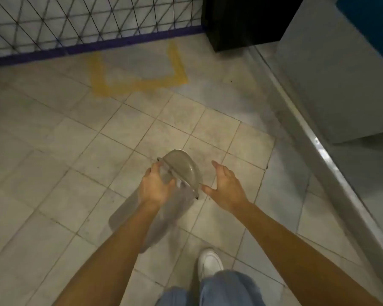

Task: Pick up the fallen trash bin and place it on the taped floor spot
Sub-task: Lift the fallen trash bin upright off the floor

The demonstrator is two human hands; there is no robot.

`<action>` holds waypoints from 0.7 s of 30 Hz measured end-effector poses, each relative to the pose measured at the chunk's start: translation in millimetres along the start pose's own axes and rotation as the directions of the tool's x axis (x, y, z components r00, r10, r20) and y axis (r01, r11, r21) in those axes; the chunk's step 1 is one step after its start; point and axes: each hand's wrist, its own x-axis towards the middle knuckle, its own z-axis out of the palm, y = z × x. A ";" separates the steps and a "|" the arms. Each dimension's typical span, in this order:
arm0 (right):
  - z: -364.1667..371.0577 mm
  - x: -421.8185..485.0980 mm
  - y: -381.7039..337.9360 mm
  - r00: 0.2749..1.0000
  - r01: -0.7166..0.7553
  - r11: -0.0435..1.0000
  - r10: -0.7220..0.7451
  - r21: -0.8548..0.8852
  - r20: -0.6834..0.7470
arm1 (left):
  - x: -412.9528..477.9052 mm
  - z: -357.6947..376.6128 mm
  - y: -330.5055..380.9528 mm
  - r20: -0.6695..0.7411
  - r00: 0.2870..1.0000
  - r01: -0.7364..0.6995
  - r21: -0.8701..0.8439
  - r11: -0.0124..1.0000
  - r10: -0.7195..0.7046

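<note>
A grey translucent trash bin (181, 171) with a domed swing lid is tilted above the tiled floor, lid end pointing away from me, body blurred. My left hand (156, 186) grips its upper body just below the lid rim. My right hand (224, 186) hovers with fingers spread just right of the lid, its thumb close to the rim; contact is unclear. The taped floor spot (139, 83) is a yellow U-shaped outline farther ahead, by the fence.
A black wire-mesh fence (75, 23) with a purple base runs along the back. A black cabinet (248, 21) stands at the back right. A grey raised ledge (318, 151) and wall border the right. My white shoe (209, 261) is below the bin.
</note>
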 end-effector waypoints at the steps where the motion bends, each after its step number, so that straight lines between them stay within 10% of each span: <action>1: 5.0 3.1 2.4 1.000 0.000 1.000 0.000 0.005 -0.007 | 4.0 3.8 -2.7 -0.003 1.000 0.011 -0.029 1.000 -0.011; 21: 42.1 47.0 20.6 0.988 -0.130 0.933 0.095 0.337 0.119 | 47.0 61.8 2.0 -0.034 0.972 0.165 -0.599 0.783 -0.231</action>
